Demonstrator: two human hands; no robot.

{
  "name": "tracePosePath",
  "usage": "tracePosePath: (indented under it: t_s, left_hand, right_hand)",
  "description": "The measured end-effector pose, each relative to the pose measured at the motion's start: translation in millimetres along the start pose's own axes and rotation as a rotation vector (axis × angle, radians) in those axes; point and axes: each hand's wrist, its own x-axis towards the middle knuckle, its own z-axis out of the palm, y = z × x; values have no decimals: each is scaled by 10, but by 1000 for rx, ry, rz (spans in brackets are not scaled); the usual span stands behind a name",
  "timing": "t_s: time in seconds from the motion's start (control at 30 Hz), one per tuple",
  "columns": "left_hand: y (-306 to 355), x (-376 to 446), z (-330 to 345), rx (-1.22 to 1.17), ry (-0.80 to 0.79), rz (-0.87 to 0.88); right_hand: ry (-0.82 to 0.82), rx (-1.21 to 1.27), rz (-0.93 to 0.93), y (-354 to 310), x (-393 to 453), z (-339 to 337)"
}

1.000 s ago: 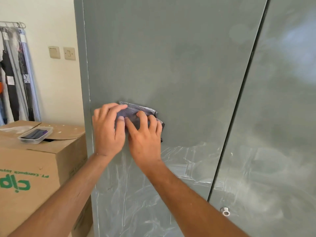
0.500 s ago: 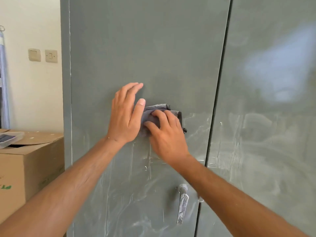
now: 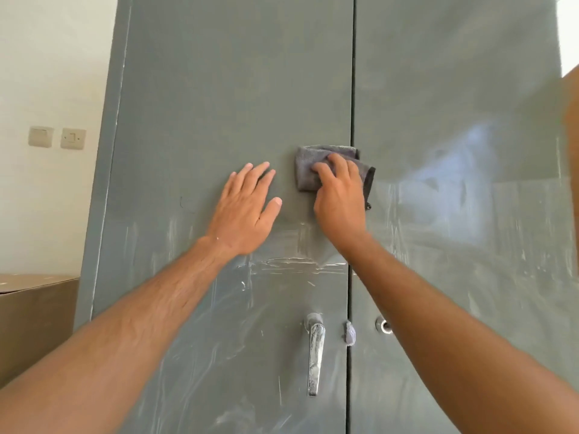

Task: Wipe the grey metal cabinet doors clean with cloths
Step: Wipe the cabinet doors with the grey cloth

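Observation:
The grey metal cabinet fills the view, with its left door [image 3: 219, 89] and right door [image 3: 454, 89] closed. White streaks and smears cover the lower halves of both doors. My right hand [image 3: 340, 202] holds a folded grey cloth [image 3: 308, 164] against the left door, right at the centre seam, with its fingers bent over the cloth. My left hand [image 3: 247, 211] lies flat on the left door just left of the cloth, fingers spread, touching no cloth.
A chrome lever handle [image 3: 315, 355] hangs low on the left door, with a round lock [image 3: 383, 325] on the right door beside it. A cardboard box [image 3: 34, 317] stands at lower left. Two wall switches [image 3: 56, 137] sit on the white wall.
My right hand has slid the cloth rightward across the left door to the centre seam. My left hand has come off the cloth and now rests flat on the door.

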Motion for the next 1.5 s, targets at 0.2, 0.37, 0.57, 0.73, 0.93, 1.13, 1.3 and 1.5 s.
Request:
tracePosePath:
  t_s: [0.2,0.37,0.57,0.73,0.93,1.13,1.3,1.5]
  left_hand:
    - [-138,-42,87,74,-2,46]
    - [-144,-20,139,137,-5,45]
    - [-61,13,120,180,-33,-3]
    - [-27,20,116,185,-44,-32]
    - [205,26,136,233,-48,-131]
    - [996,246,389,118,76,119]
    - [1167,468,656,10,177,179]
    - [1374,946,492,-33,201,182]
  right_hand:
    - [-67,-56,-330,425,-661,-73]
    - [31,-69,18,373,-111,-8]
    - [-85,-100,-162,732,-559,-181]
    - [-16,-52,109,597,-143,-213]
    - [-90,-106,-21,1175,-514,-488]
    - [-130,-148,-14,1046,-380,-534]
    - [-144,-207,0,1877,-372,-788]
    - [-123,-108,-100,1708,-340,-672]
